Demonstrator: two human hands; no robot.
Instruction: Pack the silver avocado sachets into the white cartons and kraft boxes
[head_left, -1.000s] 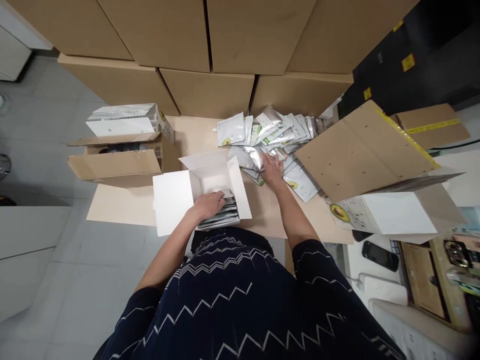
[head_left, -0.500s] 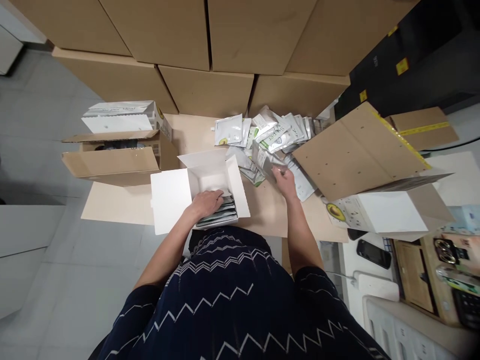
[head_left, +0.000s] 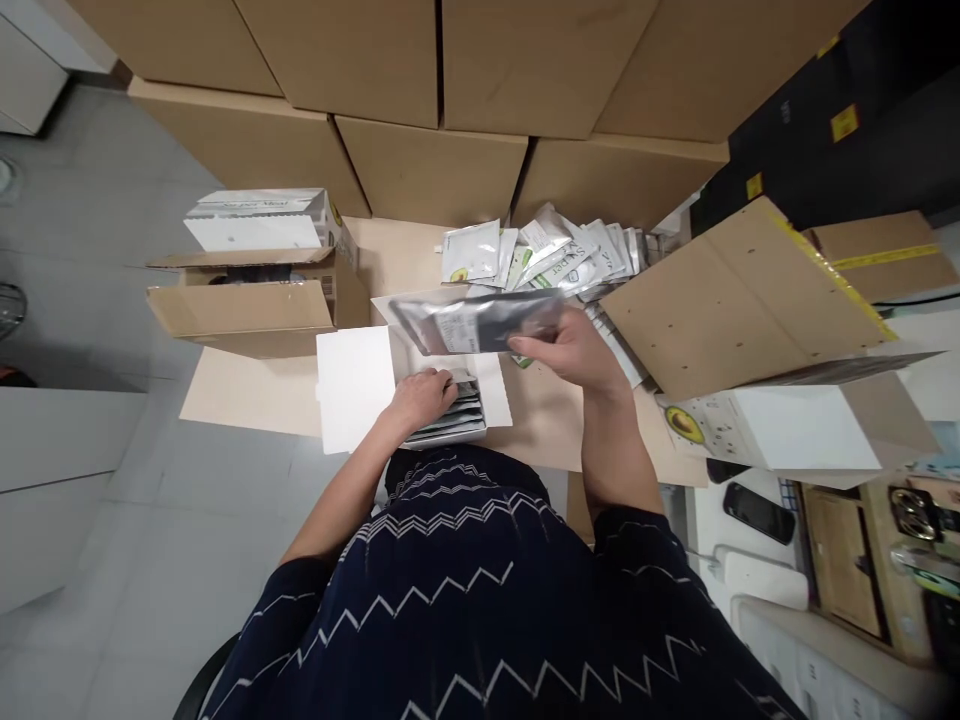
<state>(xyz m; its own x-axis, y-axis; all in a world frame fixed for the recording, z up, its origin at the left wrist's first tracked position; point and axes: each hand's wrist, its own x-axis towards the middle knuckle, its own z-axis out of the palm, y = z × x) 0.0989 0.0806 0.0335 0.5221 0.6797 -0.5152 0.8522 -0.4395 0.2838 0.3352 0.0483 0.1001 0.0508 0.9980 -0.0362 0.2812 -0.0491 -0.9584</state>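
My right hand (head_left: 571,350) grips a silver sachet (head_left: 472,322) by its right end and holds it flat in the air above the open white box (head_left: 352,385). My left hand (head_left: 421,396) rests with curled fingers on the stack of sachets (head_left: 459,418) standing inside that box. A loose pile of white and silver sachets (head_left: 551,258) with avocado prints lies on the table behind my right hand.
An open brown carton (head_left: 247,310) with a white box (head_left: 259,218) on it sits at the left. A large open carton (head_left: 739,300) and a white avocado-printed box (head_left: 780,425) stand at the right. Stacked brown cartons (head_left: 435,100) wall the back. A phone (head_left: 757,510) lies lower right.
My right hand has lifted one sachet out of the pile and carried it leftward over the white box. My left hand has stayed on the stack in the box.
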